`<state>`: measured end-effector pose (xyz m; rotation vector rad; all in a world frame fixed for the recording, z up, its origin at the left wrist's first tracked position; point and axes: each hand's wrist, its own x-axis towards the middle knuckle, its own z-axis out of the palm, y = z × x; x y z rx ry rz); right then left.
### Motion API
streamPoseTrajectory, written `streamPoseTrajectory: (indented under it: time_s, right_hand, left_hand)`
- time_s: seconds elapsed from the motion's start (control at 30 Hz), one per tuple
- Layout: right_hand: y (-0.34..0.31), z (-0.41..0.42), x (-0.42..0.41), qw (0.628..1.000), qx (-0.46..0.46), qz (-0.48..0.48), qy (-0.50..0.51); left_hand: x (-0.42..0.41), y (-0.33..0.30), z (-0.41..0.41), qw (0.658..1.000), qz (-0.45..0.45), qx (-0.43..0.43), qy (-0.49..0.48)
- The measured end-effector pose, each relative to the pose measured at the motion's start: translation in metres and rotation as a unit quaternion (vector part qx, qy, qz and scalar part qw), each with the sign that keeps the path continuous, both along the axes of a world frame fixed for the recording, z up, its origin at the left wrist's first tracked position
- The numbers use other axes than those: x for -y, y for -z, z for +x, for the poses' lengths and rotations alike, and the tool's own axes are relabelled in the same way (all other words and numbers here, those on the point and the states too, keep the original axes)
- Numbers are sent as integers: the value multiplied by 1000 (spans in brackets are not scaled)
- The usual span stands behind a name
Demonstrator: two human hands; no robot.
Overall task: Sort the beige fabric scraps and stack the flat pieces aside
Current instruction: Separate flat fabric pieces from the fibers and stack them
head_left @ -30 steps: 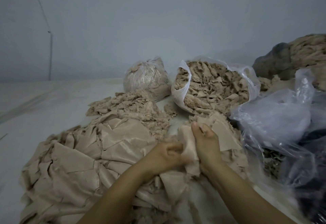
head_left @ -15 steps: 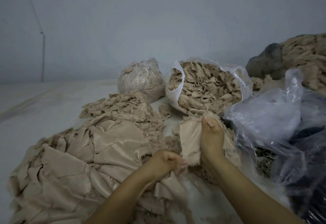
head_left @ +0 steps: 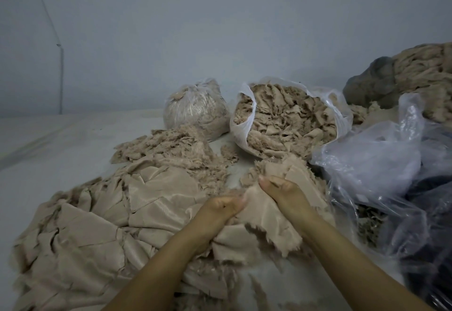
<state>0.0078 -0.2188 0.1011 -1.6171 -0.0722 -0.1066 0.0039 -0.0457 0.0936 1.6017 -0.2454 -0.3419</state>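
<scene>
A beige fabric scrap [head_left: 263, 215] with frayed edges hangs between my two hands at the centre. My left hand [head_left: 220, 210] grips its left edge with curled fingers. Its upper right part is pinched by my right hand [head_left: 283, 190]. A wide stack of flat beige pieces [head_left: 97, 225] spreads over the white floor to the left. Behind my hands lies a small heap of loose unsorted scraps [head_left: 291, 171]. A mound of frayed shreds [head_left: 176, 149] sits beyond the flat stack.
An open white bag [head_left: 244, 124] full of scraps stands at the back centre, with a tied bag [head_left: 195, 112] to its left. Crumpled clear plastic [head_left: 381, 163] and dark bags fill the right side. Another beige heap [head_left: 425, 75] rises at far right. A grey wall stands behind.
My right hand has come down and toward me with the scrap. The scrap now spreads out between both hands, and my left hand has shifted right to hold its edge.
</scene>
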Motion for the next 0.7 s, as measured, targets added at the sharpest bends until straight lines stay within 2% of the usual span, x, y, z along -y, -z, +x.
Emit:
streamPoseTrajectory:
  time_s: [0.1, 0.27, 0.3, 0.33, 0.37, 0.4, 0.43, 0.47, 0.53, 0.6, 0.63, 0.7]
  right_hand:
    - [0, 2, 9, 999, 23, -20, 27]
    - [-6, 21, 29, 989, 29, -39, 142]
    - [-7, 26, 40, 982, 22, -88, 164]
    - [-8, 30, 49, 962, 12, -192, 193]
    - [-9, 29, 55, 927, 10, -302, 222]
    - [-10, 27, 57, 900, 34, -358, 244]
    - [-12, 22, 53, 898, 65, -357, 247]
    - [-12, 13, 43, 924, 76, -311, 210]
    - [-2, -11, 14, 987, 3, -160, 30]
    - [18, -30, -10, 988, -88, -48, -120]
    - [27, -37, -17, 986, -102, -5, -131]
    - [39, -41, -25, 989, -105, 91, -51]
  left_hand:
    - [-2, 6, 7, 998, -30, 21, -52]
    - [-1, 6, 7, 998, -19, 20, -48]
    - [-2, 6, 8, 999, -20, 19, -46]
    - [-4, 4, 8, 999, -25, 10, -41]
    - [-5, 5, 9, 999, -37, 0, -32]
    - [-5, 4, 9, 998, -52, -10, -22]
    - [-4, 5, 9, 998, -65, -12, -13]
    - [-2, 5, 8, 996, -82, -18, -4]
    - [4, 6, 6, 991, -129, -28, 15]
    - [6, 9, 4, 990, -138, -10, 6]
    - [5, 13, 5, 993, -116, 10, -13]
    - [0, 16, 5, 994, -92, 28, -47]
